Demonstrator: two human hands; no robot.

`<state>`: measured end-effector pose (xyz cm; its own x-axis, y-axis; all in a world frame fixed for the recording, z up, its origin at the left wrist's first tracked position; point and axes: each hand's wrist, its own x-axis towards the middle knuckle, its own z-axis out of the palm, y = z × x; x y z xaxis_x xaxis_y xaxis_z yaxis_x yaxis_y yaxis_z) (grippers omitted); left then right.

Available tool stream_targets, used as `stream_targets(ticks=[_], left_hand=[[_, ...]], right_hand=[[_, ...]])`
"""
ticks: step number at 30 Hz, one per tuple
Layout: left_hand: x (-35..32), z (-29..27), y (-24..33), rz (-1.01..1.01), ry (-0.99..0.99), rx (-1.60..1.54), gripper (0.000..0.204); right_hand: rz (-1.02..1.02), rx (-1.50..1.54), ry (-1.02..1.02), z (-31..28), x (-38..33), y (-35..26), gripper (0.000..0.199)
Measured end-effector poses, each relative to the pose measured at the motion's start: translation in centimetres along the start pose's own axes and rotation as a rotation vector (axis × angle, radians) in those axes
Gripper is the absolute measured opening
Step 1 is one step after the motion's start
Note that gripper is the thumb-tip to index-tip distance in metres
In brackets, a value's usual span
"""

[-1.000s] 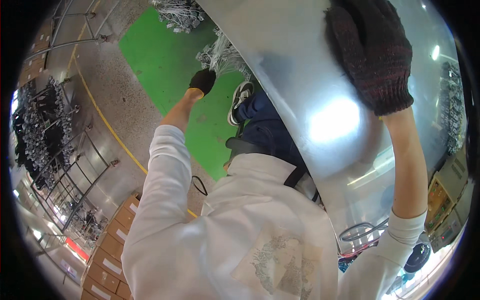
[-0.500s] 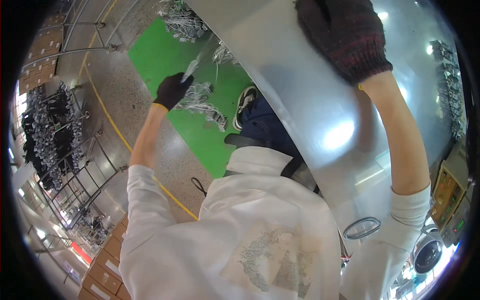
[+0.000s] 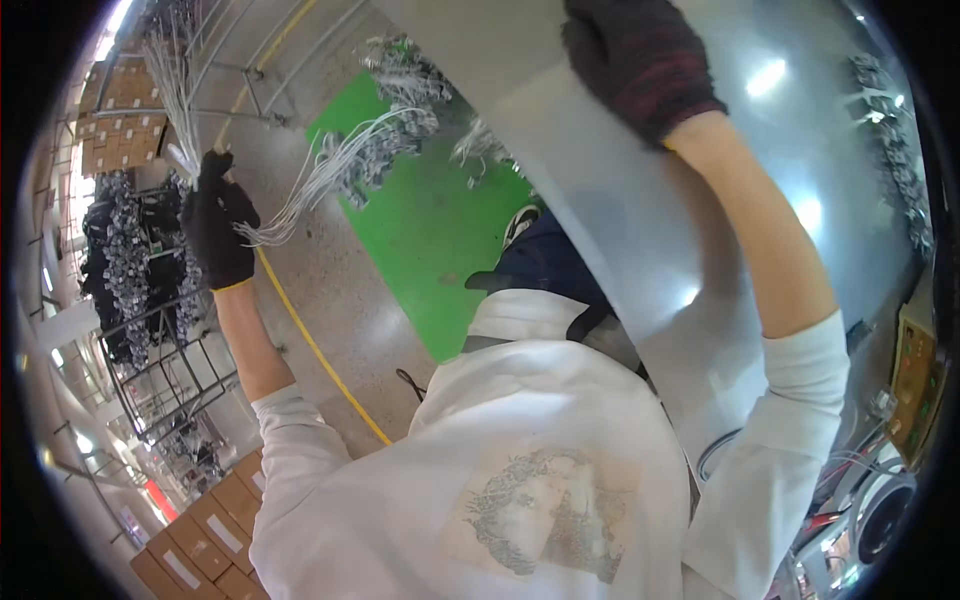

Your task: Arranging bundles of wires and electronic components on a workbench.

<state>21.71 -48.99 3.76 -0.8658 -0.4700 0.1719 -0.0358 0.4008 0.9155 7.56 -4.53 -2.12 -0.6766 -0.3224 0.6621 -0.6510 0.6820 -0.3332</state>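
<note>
My left hand (image 3: 220, 222), in a dark knit glove, is raised at the left and closed around a bundle of thin grey cables (image 3: 285, 212). Part of the bundle stands up above the fist; the rest sweeps right, ending in a cluster of grey connectors (image 3: 385, 148) over the green floor mat (image 3: 405, 250). On the shiny metal tabletop (image 3: 720, 220) lies my right hand (image 3: 645, 70), gloved too, back upward and thumb apart. The picture's upper edge cuts off its fingertips, and I see nothing held in it.
More cable bunches (image 3: 480, 145) hang by the table's left edge. Metal racks carrying black and grey cable parts (image 3: 125, 260) stand at the left, with cardboard boxes (image 3: 205, 540) at lower left. A yellow line (image 3: 310, 340) crosses the floor. Equipment (image 3: 910, 380) sits at far right.
My left hand has swung left and up, drawing the cable bundle outward above the mat. My right hand has shifted slightly left on the tabletop. The whole view has turned a little.
</note>
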Motion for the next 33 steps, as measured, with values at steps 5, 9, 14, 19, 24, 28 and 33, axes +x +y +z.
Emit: stream_targets(ticks=[5, 9, 14, 19, 24, 28, 33], left_hand=[[2.0, 0.1, 8.1, -0.073, -0.065, -0.574, 0.037], [1.5, 1.1, 16.9, 0.105, -0.536, -0.614, 0.044], [0.5, 4.9, 24.7, 0.226, -0.766, -0.748, 0.042], [-1.2, 8.9, 28.7, 0.396, -1.012, -0.820, 0.041], [-2.4, 14.1, 29.1, 0.565, -1.246, -0.900, 0.040], [-2.7, 19.4, 27.0, 0.652, -1.364, -0.913, 0.040], [-4.0, 24.4, 21.0, 0.284, -1.417, -0.512, 0.043]], right_hand=[[0.033, -0.175, -0.278, 0.4, -1.6, 0.1, 0.043], [0.035, 0.011, -0.312, -0.2, -2.5, -3.8, 0.075], [-0.221, 0.683, -0.100, -3.3, 2.1, -13.3, 0.097], [-0.282, 0.535, -0.225, -9.3, 6.0, -15.2, 0.062], [-0.392, 0.155, 0.013, -15.6, 3.8, -8.0, 0.035], [-0.377, -0.277, -0.069, -18.8, 2.3, -3.0, 0.025], [-0.197, -0.665, -0.292, -17.9, -2.5, 1.9, 0.014]])
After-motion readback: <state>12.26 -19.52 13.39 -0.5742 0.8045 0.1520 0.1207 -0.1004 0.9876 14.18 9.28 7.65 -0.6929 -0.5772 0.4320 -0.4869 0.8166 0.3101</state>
